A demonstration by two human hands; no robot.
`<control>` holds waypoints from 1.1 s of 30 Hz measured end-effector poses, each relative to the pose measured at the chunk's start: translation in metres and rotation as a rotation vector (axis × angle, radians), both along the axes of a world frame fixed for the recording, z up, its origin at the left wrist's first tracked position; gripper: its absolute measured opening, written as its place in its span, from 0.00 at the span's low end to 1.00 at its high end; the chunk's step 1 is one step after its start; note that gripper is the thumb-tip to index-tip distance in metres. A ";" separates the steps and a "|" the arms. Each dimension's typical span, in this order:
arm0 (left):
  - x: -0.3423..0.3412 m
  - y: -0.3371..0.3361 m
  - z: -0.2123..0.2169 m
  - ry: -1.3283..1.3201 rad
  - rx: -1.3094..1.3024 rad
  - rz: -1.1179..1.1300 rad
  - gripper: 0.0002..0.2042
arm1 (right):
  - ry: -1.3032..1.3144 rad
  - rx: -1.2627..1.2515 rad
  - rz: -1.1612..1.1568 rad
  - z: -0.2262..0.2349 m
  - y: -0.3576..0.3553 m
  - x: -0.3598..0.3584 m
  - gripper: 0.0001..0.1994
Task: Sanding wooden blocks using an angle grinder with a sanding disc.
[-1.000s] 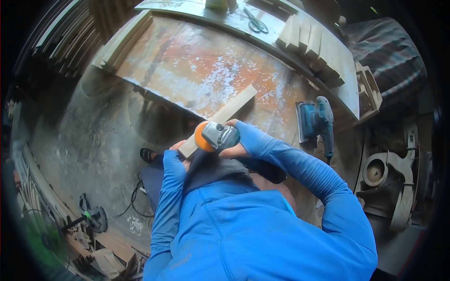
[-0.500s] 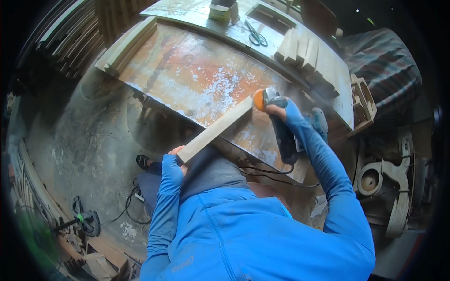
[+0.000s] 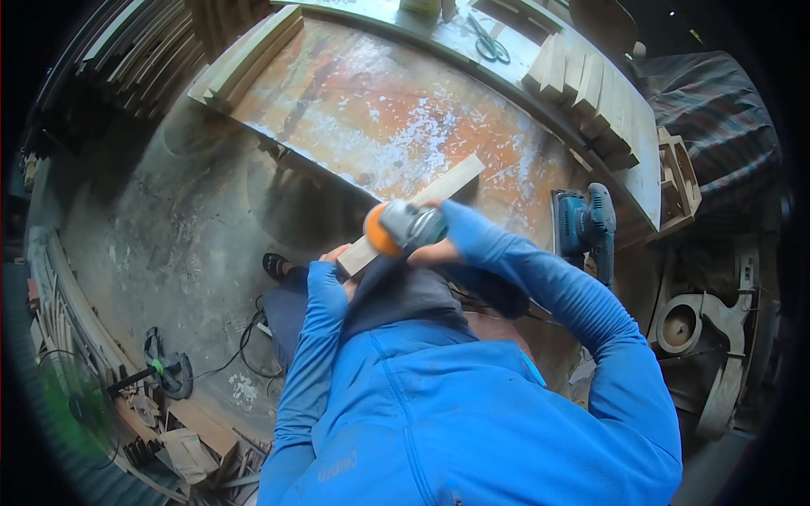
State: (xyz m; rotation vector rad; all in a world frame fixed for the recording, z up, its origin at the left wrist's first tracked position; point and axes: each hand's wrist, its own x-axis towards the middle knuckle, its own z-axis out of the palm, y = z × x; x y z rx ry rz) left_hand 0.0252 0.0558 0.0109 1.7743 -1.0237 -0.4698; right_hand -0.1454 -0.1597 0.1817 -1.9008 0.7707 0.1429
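A long pale wooden strip (image 3: 451, 182) lies slanted over the near edge of a rusty, paint-flecked workbench (image 3: 354, 110). My left hand (image 3: 331, 263), in a blue sleeve, grips the strip's near end. My right hand (image 3: 447, 236) holds a grey angle grinder with an orange sanding disc (image 3: 396, 230) pressed on the strip close to my left hand.
A blue power sander (image 3: 582, 223) rests on the bench to the right. Stacked wood blocks (image 3: 591, 93) and scissors (image 3: 488, 44) lie at the far edge. Wooden boards (image 3: 245, 59) sit at the bench's left end. Cables and scrap wood (image 3: 194, 447) cover the concrete floor at left.
The grinder slid out to the strip's far end half a second ago and has now come back near my left hand. My left hand kept its grip on the strip.
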 end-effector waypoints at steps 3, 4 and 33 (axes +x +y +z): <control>0.006 0.017 -0.018 0.146 -0.117 0.118 0.20 | -0.150 0.221 -0.069 -0.002 -0.034 -0.007 0.24; 0.010 0.015 -0.027 0.121 -0.201 0.118 0.25 | -0.228 0.215 -0.123 -0.025 -0.052 -0.027 0.22; 0.204 -0.304 0.014 -1.115 0.508 -0.328 0.13 | -0.768 0.776 -0.804 -0.056 0.003 -0.139 0.32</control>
